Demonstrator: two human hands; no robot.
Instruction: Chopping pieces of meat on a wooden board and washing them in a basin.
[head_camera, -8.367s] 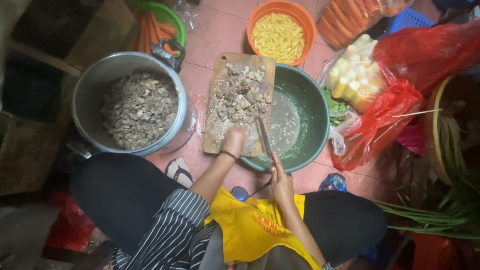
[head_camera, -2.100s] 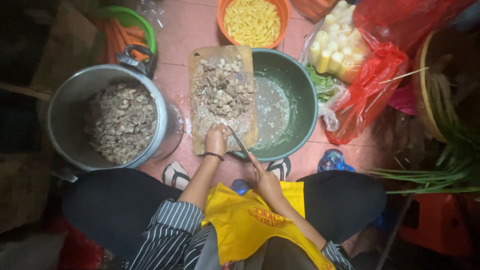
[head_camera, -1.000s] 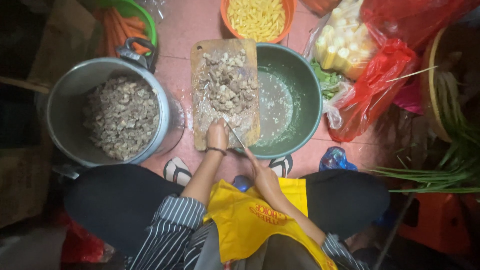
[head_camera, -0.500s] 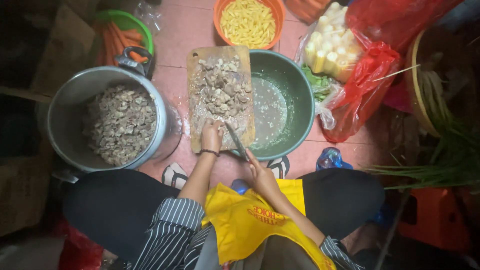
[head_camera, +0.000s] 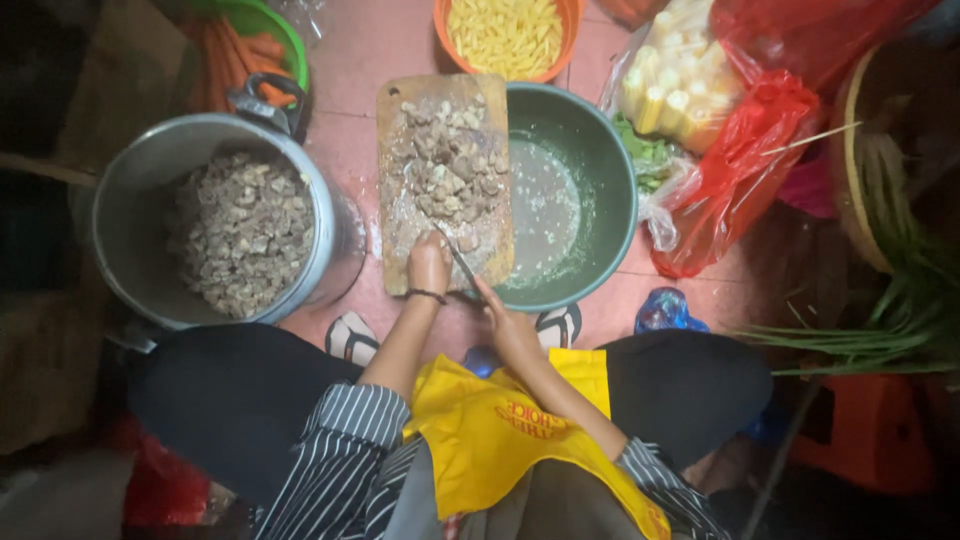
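1. A wooden cutting board (head_camera: 440, 262) is laid across the left rim of a green bowl (head_camera: 590, 180) on the red tiled floor (head_camera: 370, 40).
2. A heap of chopped grey-brown pieces (head_camera: 445, 170) is piled on the upper part of the board.
3. The near end of the board is pressed by the left hand (head_camera: 428, 265), which is curled with the fingers bent down on the wood. Nothing is seen held inside it.
4. A dark band is worn on the left wrist.
5. A knife (head_camera: 455, 255) is gripped by the right hand (head_camera: 510, 322). The hand is closed tight around the handle.
6. The blade is pointed up and to the left, over the board, just beside the left hand. The tip lies near the low edge of the heap.
7. A big metal pot (head_camera: 120, 240) is set to the left of the board. It is filled with more of the same chopped pieces (head_camera: 240, 230).
8. An orange bowl of yellow strips (head_camera: 505, 35) is placed above the board.
9. Carrots in a green basket (head_camera: 250, 55) are seen at the top left.
10. Red plastic bags (head_camera: 740, 170) are heaped at the right of the green bowl, with pale yellow pieces in a clear bag (head_camera: 680, 80).
11. Long green stalks (head_camera: 880, 340) are laid at the far right.
12. A yellow apron (head_camera: 500, 430) and striped sleeves are worn by the person.
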